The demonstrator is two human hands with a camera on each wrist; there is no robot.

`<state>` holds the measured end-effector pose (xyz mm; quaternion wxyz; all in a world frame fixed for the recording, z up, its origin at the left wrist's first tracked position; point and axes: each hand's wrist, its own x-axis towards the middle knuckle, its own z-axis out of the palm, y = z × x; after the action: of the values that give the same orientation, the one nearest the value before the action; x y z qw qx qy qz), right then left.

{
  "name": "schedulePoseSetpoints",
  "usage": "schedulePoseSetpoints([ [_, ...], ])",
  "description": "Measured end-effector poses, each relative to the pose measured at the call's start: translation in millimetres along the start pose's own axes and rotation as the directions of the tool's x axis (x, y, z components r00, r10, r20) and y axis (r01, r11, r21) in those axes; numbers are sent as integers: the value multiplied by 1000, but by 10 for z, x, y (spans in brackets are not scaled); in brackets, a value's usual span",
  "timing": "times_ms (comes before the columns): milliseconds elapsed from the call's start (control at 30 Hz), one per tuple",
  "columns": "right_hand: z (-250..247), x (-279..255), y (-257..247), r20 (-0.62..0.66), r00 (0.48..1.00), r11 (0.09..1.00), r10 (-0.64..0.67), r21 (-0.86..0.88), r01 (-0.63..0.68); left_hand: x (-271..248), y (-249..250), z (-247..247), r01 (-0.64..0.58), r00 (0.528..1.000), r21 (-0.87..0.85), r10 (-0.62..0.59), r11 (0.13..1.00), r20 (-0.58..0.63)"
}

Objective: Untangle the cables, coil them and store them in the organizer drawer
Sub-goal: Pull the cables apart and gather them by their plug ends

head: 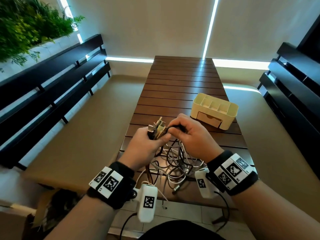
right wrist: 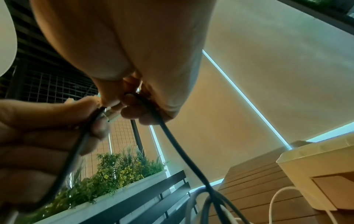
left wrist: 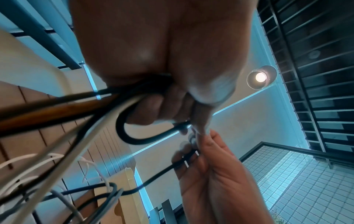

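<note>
My left hand [head: 153, 138] grips a bundle of cable ends, its metal plugs [head: 157, 127] sticking up above the fist. My right hand [head: 174, 129] pinches a black cable [head: 175, 126] right beside those plugs. In the left wrist view the gripped cables [left wrist: 107, 103], black, brown and white, fan out below the palm. The right wrist view shows the black cable [right wrist: 172, 139] running down from my right fingertips [right wrist: 128, 103]. A tangle of white, grey and dark cables [head: 174, 163] hangs from both hands onto the wooden table [head: 181, 84]. The cream organizer [head: 230, 118] stands at the right, its drawer [head: 208, 118] closed.
The slatted table stretches away from me, and a loose metal plug [head: 176, 188] lies at its near edge. Dark benches [head: 52, 80] run along the left and right sides. A planter with green plants [head: 26, 23] sits at the far left.
</note>
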<state>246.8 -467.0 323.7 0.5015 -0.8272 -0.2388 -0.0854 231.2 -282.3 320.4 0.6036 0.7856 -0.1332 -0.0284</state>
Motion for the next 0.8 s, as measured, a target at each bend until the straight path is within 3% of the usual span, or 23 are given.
schedulePoseSetpoints([
  [133, 52, -42, 170, 24, 998, 994, 59, -91, -56, -14, 58, -35, -40, 999, -55, 38, 998, -38],
  [267, 114, -208, 636, 109, 929, 917, 355, -235, -323, -27, 154, -180, -34, 993, -292, -2, 956, -122],
  [333, 60, -255, 804, 65, 899, 868, 433, -300, -396, -37, 136, -272, -39, 984, -305, -16, 951, -176],
  [400, -26, -211, 844, 19, 901, 864, 433, -292, -409, -42, 25, -339, 21, 977, -270, -77, 963, -199],
  [467, -121, -106, 765, -45, 913, 894, 406, -185, -407, -56, -120, -368, 159, 960, -177, -194, 971, -204],
  [533, -217, 15, 580, -104, 914, 919, 392, 94, -383, -94, -247, -361, 273, 928, -78, -284, 959, -241],
  [600, -292, 109, 358, -44, 915, 805, 401, 494, -329, -141, -327, -351, 326, 900, -18, -316, 945, -300],
  [633, -319, 143, 295, -18, 925, 754, 380, 586, -298, -162, -350, -352, 332, 896, -11, -318, 943, -311],
  [667, -336, 162, 231, -8, 935, 765, 353, 578, -284, -176, -372, -356, 327, 896, -17, -316, 945, -313],
  [700, -343, 167, 193, -17, 943, 837, 332, 467, -286, -184, -386, -364, 316, 896, -33, -309, 948, -320],
  [767, -337, 155, 159, -47, 965, 963, 257, 92, -252, -186, -380, -409, 267, 882, -94, -283, 959, -377],
  [800, -324, 147, 159, -52, 974, 972, 220, -67, -223, -184, -362, -436, 229, 872, -117, -257, 966, -416],
])
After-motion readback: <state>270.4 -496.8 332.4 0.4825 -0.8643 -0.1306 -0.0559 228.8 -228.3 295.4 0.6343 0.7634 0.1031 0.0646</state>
